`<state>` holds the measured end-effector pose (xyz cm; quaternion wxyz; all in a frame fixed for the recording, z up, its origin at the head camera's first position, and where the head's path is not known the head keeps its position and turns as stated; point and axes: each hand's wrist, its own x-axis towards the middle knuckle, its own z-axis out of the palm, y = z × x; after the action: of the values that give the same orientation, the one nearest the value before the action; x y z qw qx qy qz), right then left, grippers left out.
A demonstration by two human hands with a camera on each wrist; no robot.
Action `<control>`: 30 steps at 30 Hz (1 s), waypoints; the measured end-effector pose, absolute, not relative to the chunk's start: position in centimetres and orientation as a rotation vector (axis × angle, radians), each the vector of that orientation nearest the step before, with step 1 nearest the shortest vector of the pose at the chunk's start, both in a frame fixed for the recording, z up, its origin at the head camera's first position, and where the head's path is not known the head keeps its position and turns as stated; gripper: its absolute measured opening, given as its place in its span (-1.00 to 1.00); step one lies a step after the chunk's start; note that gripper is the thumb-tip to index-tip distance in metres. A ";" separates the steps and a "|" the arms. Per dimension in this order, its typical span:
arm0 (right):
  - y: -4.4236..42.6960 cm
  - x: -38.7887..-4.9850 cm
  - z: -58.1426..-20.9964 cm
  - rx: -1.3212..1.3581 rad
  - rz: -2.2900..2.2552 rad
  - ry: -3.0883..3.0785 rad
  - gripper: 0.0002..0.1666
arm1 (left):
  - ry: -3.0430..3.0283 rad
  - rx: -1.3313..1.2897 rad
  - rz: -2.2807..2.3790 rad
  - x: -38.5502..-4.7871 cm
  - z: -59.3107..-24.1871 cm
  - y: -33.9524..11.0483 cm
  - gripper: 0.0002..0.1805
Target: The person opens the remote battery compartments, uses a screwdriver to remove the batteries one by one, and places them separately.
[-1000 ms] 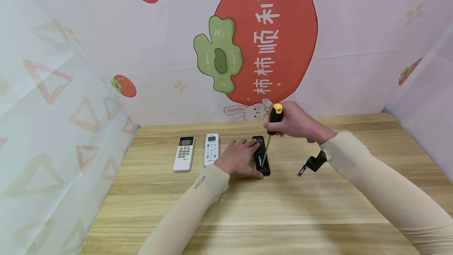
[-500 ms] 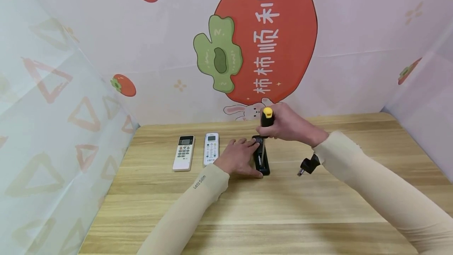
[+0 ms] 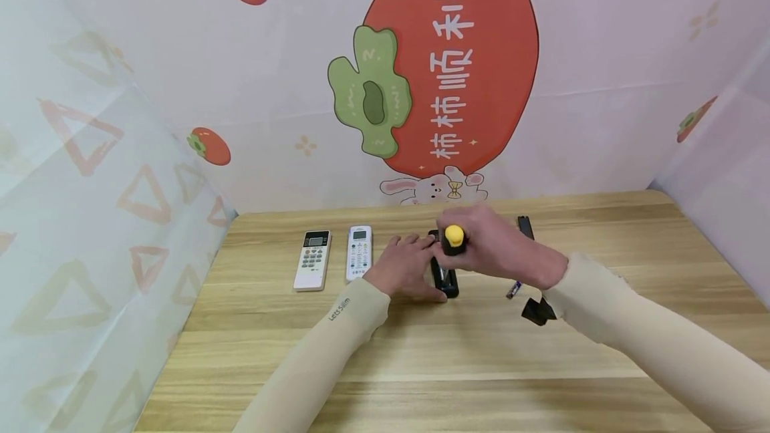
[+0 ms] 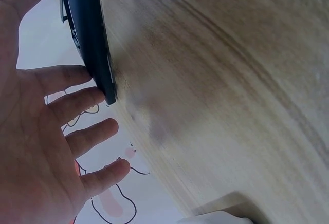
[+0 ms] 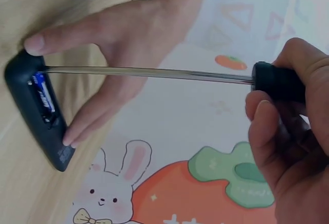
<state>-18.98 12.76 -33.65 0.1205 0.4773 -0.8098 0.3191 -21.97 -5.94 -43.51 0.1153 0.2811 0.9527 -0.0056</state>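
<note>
The right hand is gripping a screwdriver over a black remote.
The remote is lying bay-up near the tabletop's back edge, its long axis running roughly front-to-back, wood stretching before it; the left hand, fingers extended, is touching it. The tip seems to be meeting the bay.

Head view: shaft of screwdriver hidden by R hand; loose batt. & blk strip part. obscured, same arm. L wrist view: blk remote cut off, top edge. R wrist view: print on seated batt. blurred, illegible.
</note>
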 end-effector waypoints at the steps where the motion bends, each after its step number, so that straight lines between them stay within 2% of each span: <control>1: 12.8 -18.7 -33.8 1.411 0.913 -2.336 -0.67 | 2.791 0.827 -0.021 -22.0 -43.5 -5.9 0.13; 7: 13.1 -18.1 -34.6 1.521 0.855 -2.192 -0.74 | 2.793 0.837 -0.016 -22.0 -43.5 -6.0 0.16; 13: 13.1 -17.8 -34.8 1.605 0.834 -2.131 -0.96 | 2.801 0.854 -0.026 -22.0 -43.6 -6.0 0.13; 20: 13.2 -18.1 -34.9 1.618 0.856 -2.101 -0.83 | 2.803 0.870 -0.029 -22.1 -43.6 -6.0 0.13; 26: 13.5 -19.2 -33.9 1.578 0.918 -2.272 -0.64 | 2.802 0.855 -0.017 -22.2 -43.8 -6.0 0.14; 30: 13.7 -19.7 -33.3 1.559 0.969 -2.386 -0.60 | 2.801 0.844 -0.009 -22.2 -43.8 -6.0 0.14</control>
<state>-19.74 13.74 -33.29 0.0654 0.5169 -0.7908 0.3213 -22.17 -6.02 -43.80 0.1076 0.2869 0.9519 -0.0030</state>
